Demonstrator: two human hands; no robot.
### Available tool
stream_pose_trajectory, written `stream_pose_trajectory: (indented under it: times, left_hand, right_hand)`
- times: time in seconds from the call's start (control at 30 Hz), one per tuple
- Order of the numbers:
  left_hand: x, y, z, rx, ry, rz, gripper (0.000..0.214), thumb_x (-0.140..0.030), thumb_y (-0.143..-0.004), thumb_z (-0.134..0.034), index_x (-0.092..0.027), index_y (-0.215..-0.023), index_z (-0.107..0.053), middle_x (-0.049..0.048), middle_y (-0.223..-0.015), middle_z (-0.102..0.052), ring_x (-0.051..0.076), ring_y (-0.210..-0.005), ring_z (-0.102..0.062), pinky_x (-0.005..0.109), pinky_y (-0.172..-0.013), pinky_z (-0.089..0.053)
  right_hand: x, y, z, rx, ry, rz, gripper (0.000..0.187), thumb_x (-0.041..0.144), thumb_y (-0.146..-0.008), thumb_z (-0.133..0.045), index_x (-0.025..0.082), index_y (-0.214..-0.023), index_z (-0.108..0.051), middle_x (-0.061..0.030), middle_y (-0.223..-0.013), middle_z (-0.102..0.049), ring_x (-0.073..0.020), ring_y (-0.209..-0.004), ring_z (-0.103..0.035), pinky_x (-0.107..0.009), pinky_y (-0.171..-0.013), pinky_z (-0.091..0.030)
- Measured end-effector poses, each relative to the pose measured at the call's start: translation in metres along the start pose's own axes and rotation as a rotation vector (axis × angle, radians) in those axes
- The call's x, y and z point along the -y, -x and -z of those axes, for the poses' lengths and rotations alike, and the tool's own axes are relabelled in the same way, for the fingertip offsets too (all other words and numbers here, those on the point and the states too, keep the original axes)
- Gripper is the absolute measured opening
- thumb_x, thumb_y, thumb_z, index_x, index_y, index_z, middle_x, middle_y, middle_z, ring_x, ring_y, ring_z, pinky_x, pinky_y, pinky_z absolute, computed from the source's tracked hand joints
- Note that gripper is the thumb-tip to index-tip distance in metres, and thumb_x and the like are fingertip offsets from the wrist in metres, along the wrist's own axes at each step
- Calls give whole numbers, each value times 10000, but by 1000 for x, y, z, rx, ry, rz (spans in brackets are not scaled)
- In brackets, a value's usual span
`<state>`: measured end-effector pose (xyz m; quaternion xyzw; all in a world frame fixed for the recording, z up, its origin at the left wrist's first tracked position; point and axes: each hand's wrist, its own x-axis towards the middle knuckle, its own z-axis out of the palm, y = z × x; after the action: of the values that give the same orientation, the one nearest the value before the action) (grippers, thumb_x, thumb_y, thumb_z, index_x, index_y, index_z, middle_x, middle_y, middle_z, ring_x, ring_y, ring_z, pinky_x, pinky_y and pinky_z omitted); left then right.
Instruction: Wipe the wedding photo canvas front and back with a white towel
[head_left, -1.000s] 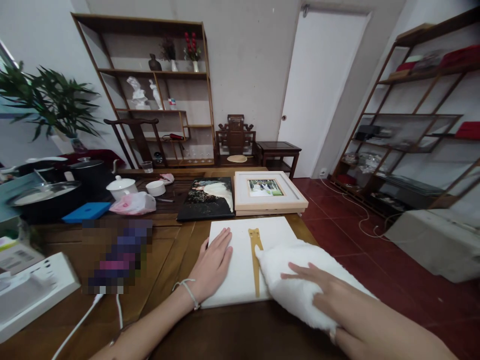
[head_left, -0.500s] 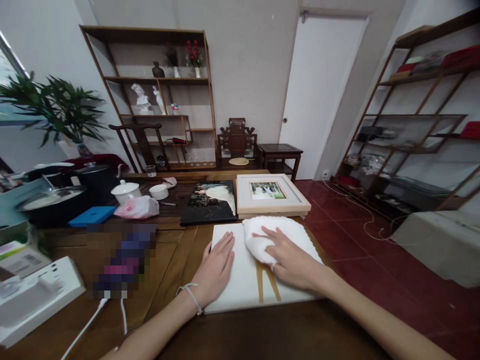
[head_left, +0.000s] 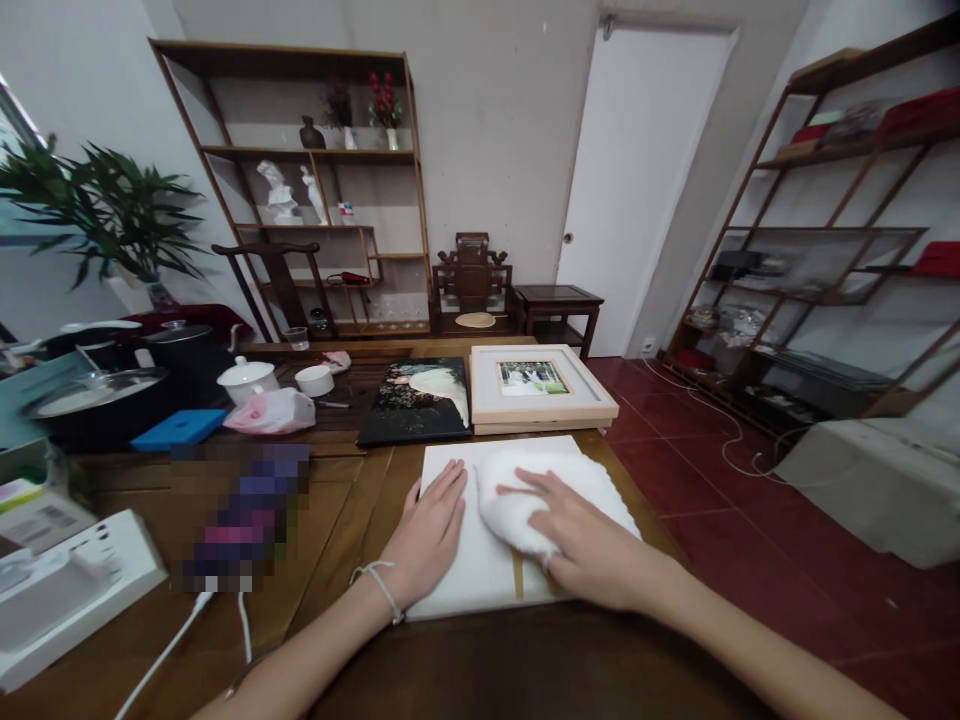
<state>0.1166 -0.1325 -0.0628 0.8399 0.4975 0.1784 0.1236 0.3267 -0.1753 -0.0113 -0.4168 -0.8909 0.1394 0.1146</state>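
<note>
A flat white panel (head_left: 450, 590) lies on the wooden table in front of me, with strips of brown tape (head_left: 518, 575) showing on its surface. My left hand (head_left: 431, 530) rests on the panel's left side, fingers stretched out, holding nothing. On the right half, my right hand (head_left: 577, 530) grips and presses down a fluffy white cloth (head_left: 592, 480). That cloth covers much of the panel's right side and part of the tape. Just behind the panel are a light wood picture frame (head_left: 480, 400) with a photo and a dark picture panel (head_left: 382, 425).
To the left stand a power strip (head_left: 82, 590), a blurred-out device (head_left: 240, 530) with white cables, a blue box (head_left: 180, 429), a pink-white plastic bag (head_left: 274, 410), a lidded white pot (head_left: 247, 380) and a black pan (head_left: 97, 410). The table's right edge (head_left: 660, 520) borders red floor.
My right hand has slid the white cloth toward me, covering more of the tape and baring the panel's far edge. My left hand stays on the panel. The view has shifted slightly.
</note>
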Motion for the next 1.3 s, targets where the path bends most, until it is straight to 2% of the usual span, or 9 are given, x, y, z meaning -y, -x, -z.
stream_pose_trajectory:
  times: [0.2, 0.4, 0.53, 0.67, 0.8, 0.9, 1.1, 1.2, 1.3]
  left_hand:
    - [-1, 0, 1, 7, -7, -4, 425, -229, -918, -252, -192, -1332, -343, 74, -1416, -322, 178, -1323, -235, 462, -1061, -173]
    - [-1, 0, 2, 36, -49, -2, 431, -231, -917, -235, -171, -1328, -350, 75, -1423, -306, 169, -1327, -222, 455, -1063, -174]
    - [-1, 0, 2, 38, -60, 0, 440, -201, -907, -243, -174, -1335, -341, 75, -1429, -293, 176, -1328, -221, 460, -1062, -174]
    - [-1, 1, 1, 22, -45, -7, 429, -225, -914, -252, -177, -1328, -352, 77, -1421, -312, 175, -1324, -230, 452, -1064, -178]
    - [-1, 1, 0, -4, 22, 9, 420, -250, -917, -267, -185, -1320, -369, 77, -1408, -338, 184, -1317, -254, 461, -1065, -178]
    - [0, 0, 1, -70, 140, 23, 429, -282, -920, -261, -177, -1323, -363, 71, -1404, -348, 177, -1311, -270, 451, -1071, -193]
    - [2, -3, 7, -303, 351, -17, 424, -304, -921, -270, -125, -1250, -467, 68, -1350, -436, 139, -1257, -372, 327, -1078, -253]
    - [1, -3, 8, -301, 364, 7, 440, -322, -920, -266, -103, -1215, -507, 81, -1316, -476, 153, -1228, -416, 325, -1063, -288]
    - [-2, -3, 8, -247, 332, 25, 445, -324, -919, -265, -99, -1201, -526, 93, -1296, -497, 170, -1219, -431, 346, -1050, -309]
  right_hand:
    - [-16, -35, -5, -28, 72, 0, 355, 30, -586, -436, 138, -876, -609, -112, -1362, -397, -279, -1321, -138, -534, -1042, -109]
    - [28, 8, -4, 103, 35, 60, 371, 55, -567, -450, 162, -875, -628, -69, -1379, -380, -278, -1328, -99, -529, -1055, -44]
    - [47, 28, 7, 242, -19, 54, 382, 57, -566, -483, 189, -888, -640, -52, -1367, -400, -276, -1322, -137, -523, -1059, -69]
    - [27, 13, 8, 109, -30, 12, 365, 60, -602, -460, 170, -911, -619, -69, -1343, -431, -237, -1316, -180, -453, -1069, -137]
    - [0, -21, 0, -4, 82, -61, 408, 57, -643, -426, 143, -1008, -585, -112, -1337, -430, -268, -1308, -197, -507, -1037, -179]
    - [-2, -41, -6, -28, 126, -72, 399, 71, -654, -423, 131, -1012, -589, -136, -1339, -420, -297, -1310, -173, -557, -1019, -163]
    - [23, -31, -6, 103, 129, 261, 326, 126, -651, -494, 159, -945, -633, -97, -1367, -388, -291, -1311, -165, -530, -1050, -56]
    - [35, -8, 1, 191, 64, 391, 325, 146, -674, -510, 192, -975, -626, -44, -1351, -420, -242, -1310, -185, -463, -1076, -43]
    - [40, 11, 8, 243, 26, 354, 277, 154, -702, -508, 192, -945, -633, -42, -1331, -448, -211, -1313, -188, -418, -1085, -43]
